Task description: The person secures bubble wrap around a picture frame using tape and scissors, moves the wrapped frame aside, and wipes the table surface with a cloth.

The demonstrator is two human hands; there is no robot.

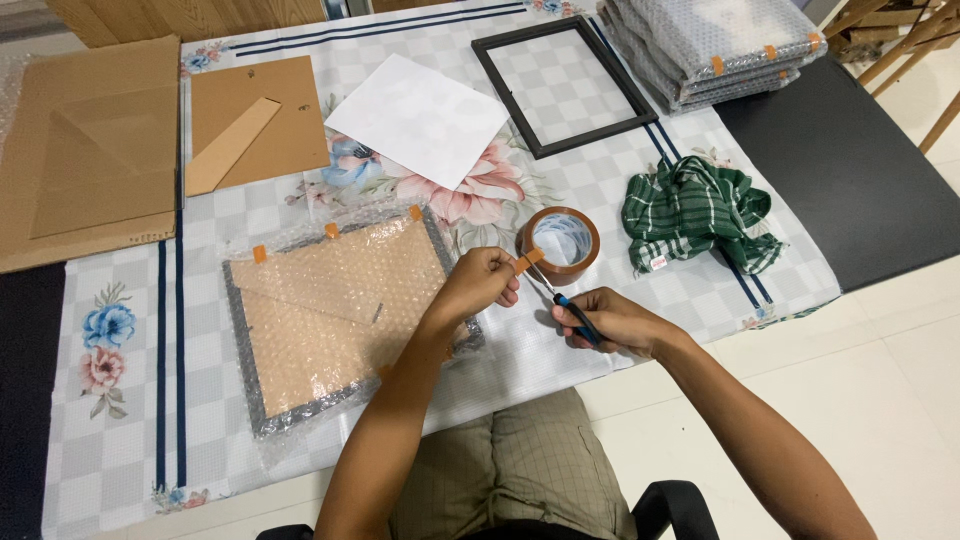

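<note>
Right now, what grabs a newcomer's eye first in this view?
Centre: the left hand pinches a strip of brown tape pulled from the tape roll, while the right hand holds blue-handled scissors at the strip. Just left lies a bubble-wrapped frame with tape tabs along its top edge. Farther back: an empty black frame and a green plaid cloth at right.

Home-style framing and packing spot: worktop (620,190) under floral checked cloth, empty black frame (563,85) at 12 o'clock, stack of bubble-wrapped frames (705,40) at 1, cardboard sheets (85,150) at 10, tiled floor (900,380) at 4.
</note>
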